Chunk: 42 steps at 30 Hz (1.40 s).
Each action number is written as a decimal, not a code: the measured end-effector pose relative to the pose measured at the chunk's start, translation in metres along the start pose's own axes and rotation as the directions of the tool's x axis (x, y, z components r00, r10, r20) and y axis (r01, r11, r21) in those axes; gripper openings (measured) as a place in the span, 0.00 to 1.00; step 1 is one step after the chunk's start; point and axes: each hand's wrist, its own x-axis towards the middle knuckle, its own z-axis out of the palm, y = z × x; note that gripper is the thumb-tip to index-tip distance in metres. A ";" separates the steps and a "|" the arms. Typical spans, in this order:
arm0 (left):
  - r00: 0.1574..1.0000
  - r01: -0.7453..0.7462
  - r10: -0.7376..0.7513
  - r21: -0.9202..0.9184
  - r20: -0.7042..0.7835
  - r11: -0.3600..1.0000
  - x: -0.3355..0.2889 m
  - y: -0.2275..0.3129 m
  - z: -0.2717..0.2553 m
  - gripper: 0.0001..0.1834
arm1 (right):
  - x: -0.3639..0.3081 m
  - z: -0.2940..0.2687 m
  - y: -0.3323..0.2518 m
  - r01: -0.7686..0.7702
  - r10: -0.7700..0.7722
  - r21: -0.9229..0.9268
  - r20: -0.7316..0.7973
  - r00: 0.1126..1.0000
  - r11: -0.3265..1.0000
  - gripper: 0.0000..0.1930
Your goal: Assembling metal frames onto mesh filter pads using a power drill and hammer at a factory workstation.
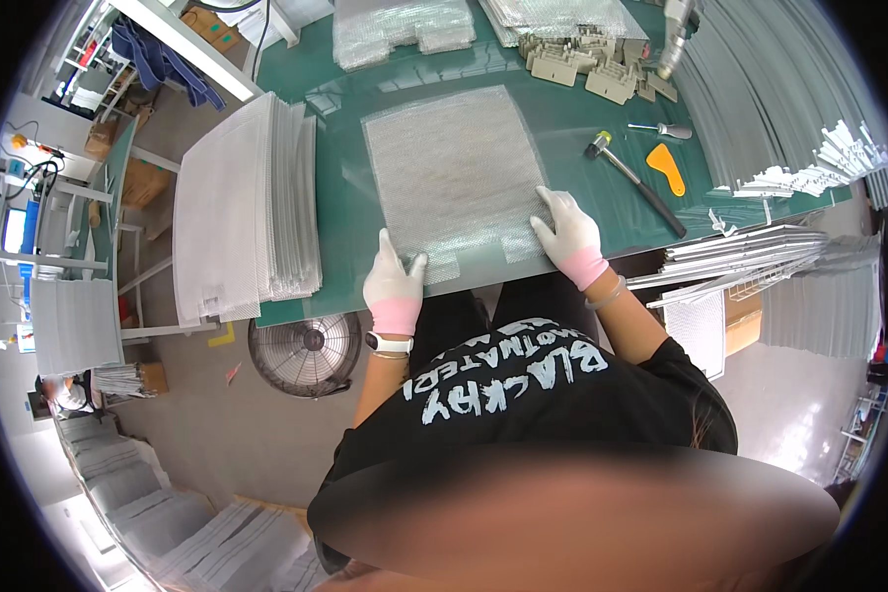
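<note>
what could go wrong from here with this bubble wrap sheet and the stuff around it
The hammer ends close to the front edge of the table, so the right hand might knock it off. The tall stack seems to overhang the left side and could slide. The bubble wrap sheet might shift if pulled.

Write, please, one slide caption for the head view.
Gloved left hand and right hand at the edges of bubble wrap on a green table, hammer nearby.

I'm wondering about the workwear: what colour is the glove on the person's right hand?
The glove is white with a pink cuff, best seen in the head view.
</note>
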 end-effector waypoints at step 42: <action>0.931 -0.355 0.366 -0.253 -0.006 0.900 0.001 0.015 -0.035 0.34 | 0.297 -0.095 0.099 0.007 -0.240 -0.524 -0.378 0.894 0.852 0.07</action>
